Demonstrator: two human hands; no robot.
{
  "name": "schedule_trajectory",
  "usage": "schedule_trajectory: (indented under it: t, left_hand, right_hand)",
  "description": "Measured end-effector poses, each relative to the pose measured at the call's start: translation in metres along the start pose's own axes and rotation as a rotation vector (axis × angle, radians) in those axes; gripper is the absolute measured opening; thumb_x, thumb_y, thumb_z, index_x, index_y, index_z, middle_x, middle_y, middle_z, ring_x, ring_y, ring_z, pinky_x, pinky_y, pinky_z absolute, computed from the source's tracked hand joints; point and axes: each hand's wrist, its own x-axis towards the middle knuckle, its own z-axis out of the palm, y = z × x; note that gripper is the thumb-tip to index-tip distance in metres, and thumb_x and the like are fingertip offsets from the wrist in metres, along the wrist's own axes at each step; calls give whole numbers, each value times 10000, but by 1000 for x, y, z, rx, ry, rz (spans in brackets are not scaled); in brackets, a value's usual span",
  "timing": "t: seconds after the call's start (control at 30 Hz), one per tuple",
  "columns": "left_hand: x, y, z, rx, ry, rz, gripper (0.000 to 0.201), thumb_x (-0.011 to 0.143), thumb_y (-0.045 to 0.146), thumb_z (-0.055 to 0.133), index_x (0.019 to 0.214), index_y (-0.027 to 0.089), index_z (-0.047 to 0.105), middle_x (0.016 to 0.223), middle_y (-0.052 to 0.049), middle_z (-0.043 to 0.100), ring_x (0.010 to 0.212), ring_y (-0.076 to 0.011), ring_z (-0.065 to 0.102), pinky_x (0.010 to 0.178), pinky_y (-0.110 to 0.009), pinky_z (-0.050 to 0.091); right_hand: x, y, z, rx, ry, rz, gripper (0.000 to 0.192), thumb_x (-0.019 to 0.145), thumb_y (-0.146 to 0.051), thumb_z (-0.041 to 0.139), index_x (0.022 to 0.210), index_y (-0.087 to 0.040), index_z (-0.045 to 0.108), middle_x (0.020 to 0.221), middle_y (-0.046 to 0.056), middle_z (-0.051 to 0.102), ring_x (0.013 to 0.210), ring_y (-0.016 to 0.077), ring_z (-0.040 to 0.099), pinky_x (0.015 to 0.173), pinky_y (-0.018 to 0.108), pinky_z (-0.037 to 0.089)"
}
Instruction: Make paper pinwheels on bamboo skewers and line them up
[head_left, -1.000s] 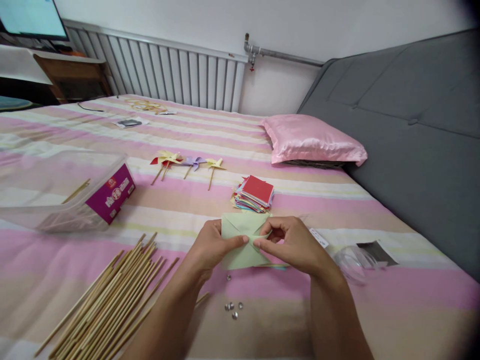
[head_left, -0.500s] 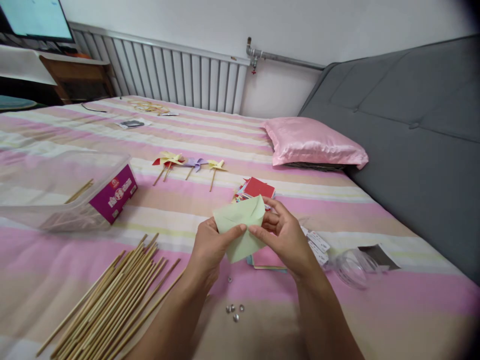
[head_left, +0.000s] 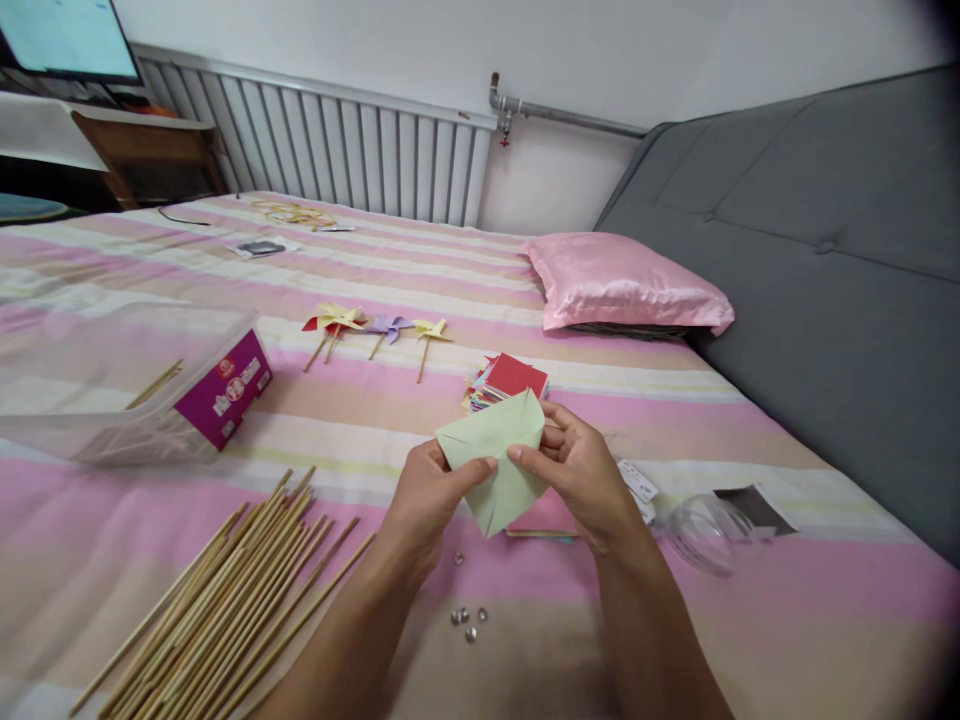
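Note:
A pale green square of paper (head_left: 491,430), with slits running in from its corners, is held between both hands above the bed. My left hand (head_left: 427,495) pinches its left side, thumb on the front face. On the right side, my right hand (head_left: 581,465) grips it with thumb in front and fingers curled behind. Beneath it lies a stack of coloured paper (head_left: 541,515), pink on top. Just beyond is another pile of paper squares (head_left: 516,376) with a red one uppermost. Several small metal thumbtacks (head_left: 470,634) lie on the sheet between my forearms.
Many thin wooden sticks (head_left: 225,600) lie at the front left, below a clear plastic box (head_left: 161,430). Paper pinwheels (head_left: 388,328) rest farther back. A clear round container (head_left: 701,535) is at the right, and a pink pillow (head_left: 630,285) lies against the grey headboard (head_left: 780,200).
Both hands have shifted slightly right with the green paper. Its face is turned more toward me, so the corner slits show more plainly.

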Motion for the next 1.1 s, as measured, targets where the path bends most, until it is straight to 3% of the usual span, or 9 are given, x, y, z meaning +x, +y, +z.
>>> schedule_trajectory:
  t: [0.33,0.73,1.1]
  left_hand:
    - [3,-3,0,-18,37,-23,392,508,204,799,875,100,709,802,-92,721,649,-176,620,610,-266,465]
    - [3,-2,-2,-30,98,-27,388,514,158,788,877,74,680,784,-91,720,628,-151,607,590,-244,475]
    - [4,-4,-3,-37,64,-3,390,534,166,779,900,75,680,831,-106,723,674,-172,632,631,-266,499]
  right_hand:
    - [0,1,2,0,-24,9,544,656,-289,711,1147,-191,497,863,64,699,752,212,662,656,318,519]
    - [-3,-3,-3,5,-58,21,512,664,-309,735,1120,-190,536,839,54,692,737,186,653,659,293,509]
    - [0,0,-11,18,55,-3,477,648,-302,751,1073,-171,578,742,16,680,695,158,640,677,286,499]
